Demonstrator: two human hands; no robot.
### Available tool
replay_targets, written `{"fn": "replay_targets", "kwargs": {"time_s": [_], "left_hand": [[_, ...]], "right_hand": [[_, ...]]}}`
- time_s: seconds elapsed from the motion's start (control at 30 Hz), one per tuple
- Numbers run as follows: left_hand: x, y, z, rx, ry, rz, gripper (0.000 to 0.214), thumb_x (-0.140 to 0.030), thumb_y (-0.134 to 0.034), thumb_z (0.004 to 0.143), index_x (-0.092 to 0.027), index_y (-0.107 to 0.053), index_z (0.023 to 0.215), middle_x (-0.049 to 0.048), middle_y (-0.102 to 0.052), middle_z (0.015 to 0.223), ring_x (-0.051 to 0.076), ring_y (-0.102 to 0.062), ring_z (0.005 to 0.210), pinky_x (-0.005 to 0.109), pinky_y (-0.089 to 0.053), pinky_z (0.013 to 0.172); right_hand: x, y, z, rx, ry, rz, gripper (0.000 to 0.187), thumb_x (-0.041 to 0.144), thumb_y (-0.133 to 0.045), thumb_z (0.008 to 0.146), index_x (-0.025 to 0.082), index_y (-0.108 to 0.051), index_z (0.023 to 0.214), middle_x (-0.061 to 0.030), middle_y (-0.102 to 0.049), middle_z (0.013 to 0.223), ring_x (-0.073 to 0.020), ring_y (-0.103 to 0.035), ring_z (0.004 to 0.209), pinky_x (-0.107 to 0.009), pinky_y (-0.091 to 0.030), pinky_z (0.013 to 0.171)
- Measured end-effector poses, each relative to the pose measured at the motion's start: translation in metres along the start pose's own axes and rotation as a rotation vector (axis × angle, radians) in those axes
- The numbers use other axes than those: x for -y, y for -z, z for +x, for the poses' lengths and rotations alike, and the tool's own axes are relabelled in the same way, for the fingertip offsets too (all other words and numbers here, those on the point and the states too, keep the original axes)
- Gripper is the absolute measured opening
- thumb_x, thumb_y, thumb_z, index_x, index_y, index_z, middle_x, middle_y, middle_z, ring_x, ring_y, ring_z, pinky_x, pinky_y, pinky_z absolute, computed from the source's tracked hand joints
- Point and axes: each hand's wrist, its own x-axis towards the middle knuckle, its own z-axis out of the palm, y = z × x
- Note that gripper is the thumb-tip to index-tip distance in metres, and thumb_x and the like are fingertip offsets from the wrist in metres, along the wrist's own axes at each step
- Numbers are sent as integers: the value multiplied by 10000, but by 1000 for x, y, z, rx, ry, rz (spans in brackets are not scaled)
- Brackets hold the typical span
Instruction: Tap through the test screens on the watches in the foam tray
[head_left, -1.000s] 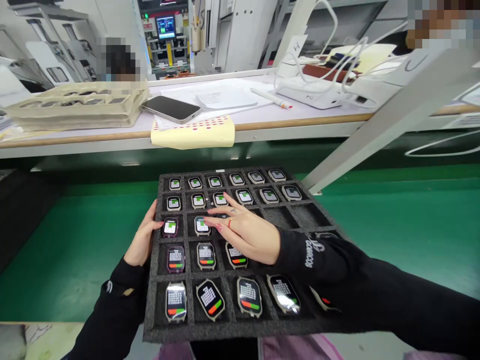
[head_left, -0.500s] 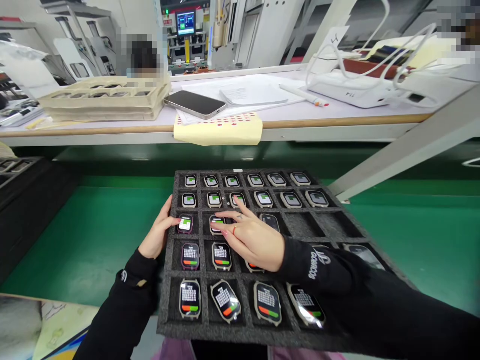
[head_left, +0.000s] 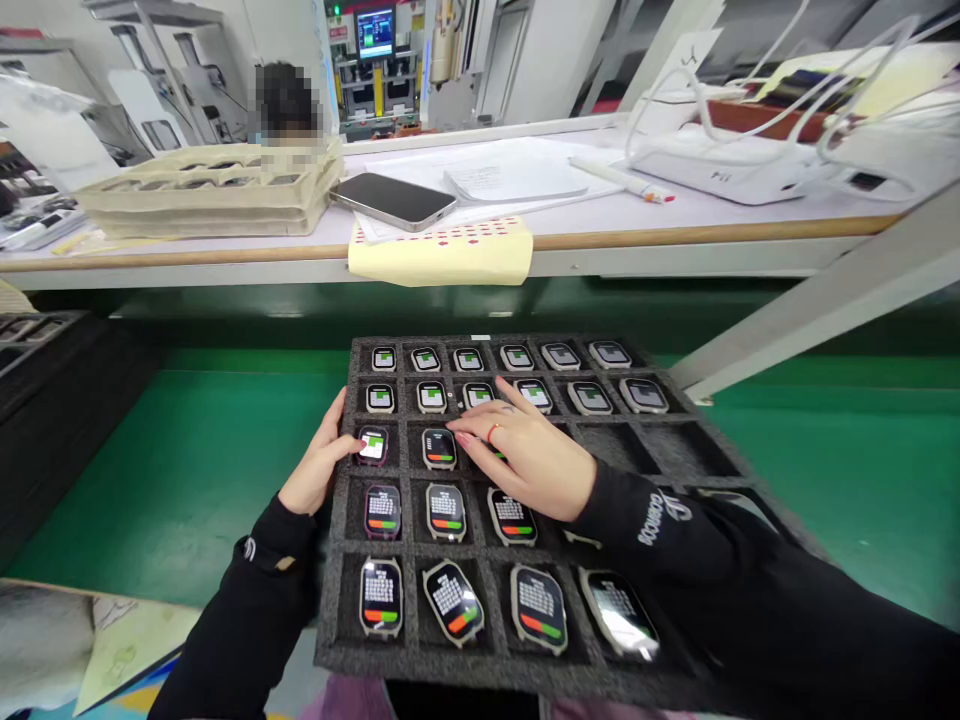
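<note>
A black foam tray [head_left: 411,660] holds rows of smartwatches without straps, their screens lit or dim. My left hand [head_left: 321,460] grips the tray's left edge, the thumb resting at a purple-rimmed smartwatch [head_left: 373,446] with a white and green screen. Over the third row is my right hand [head_left: 529,450], fingers spread and holding nothing. Its fingertips are just right of a silver smartwatch [head_left: 439,449] showing orange and green buttons. Several smartwatches in the nearer rows, such as one [head_left: 446,512] below it, show similar screens. My right hand and sleeve cover part of the tray.
Behind the tray, a shelf [head_left: 660,243] carries a phone [head_left: 394,200], papers [head_left: 517,183], a pen [head_left: 622,180], a beige tray [head_left: 202,215] and a white cabled device [head_left: 720,175]. A slanted post [head_left: 810,300] stands at right. A black stack [head_left: 82,400] is at left. A person's head shows beyond.
My right hand has shifted right, off the silver smartwatch in the third row. That watch's screen has changed from white and green to dark with orange and green buttons. My left hand stays put.
</note>
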Motion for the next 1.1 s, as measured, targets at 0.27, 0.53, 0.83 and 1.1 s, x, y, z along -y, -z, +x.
{"fn": "replay_targets", "kwargs": {"time_s": [0.27, 0.53, 0.83, 1.1], "left_hand": [[-4, -3, -2, 32, 8, -1, 1065, -177, -743, 640, -154, -271, 1595, 55, -436, 1596, 290, -386, 1467, 357, -356, 1197], [0, -2, 2, 6, 34, -97, 951, -280, -688, 709, -160, -320, 1577, 56, -418, 1608, 303, -390, 1470, 398, -337, 1211], [8, 2, 9, -1, 23, -124, 978, -257, -725, 671, -210, -345, 1571, 61, -473, 1570, 336, -432, 1435, 446, -353, 1185], [4, -2, 45, -17, -28, -92, 719, -320, -656, 726, -161, -520, 1414, 100, -662, 1329, 315, -605, 1235, 433, -457, 1050]], "right_hand": [[-2, -3, -2, -7, 4, 53, 285, 180, -384, 1078, 131, -664, 1073, -128, -719, 1002, -310, -657, 1039, -749, -201, 1156], [-5, 1, -6, 50, 2, 58, 377, 210, -305, 1100, 143, -674, 1065, -129, -727, 1024, -336, -649, 1080, -802, -212, 1113], [-13, 13, 22, 45, 31, 41, 409, 226, -306, 1090, 133, -704, 1120, -129, -725, 1102, -307, -657, 1096, -728, -143, 1192], [-30, -7, 43, 66, 12, 43, 452, 195, -294, 1082, 69, -713, 1197, -169, -707, 1179, -318, -607, 1215, -702, -163, 1205]]}}
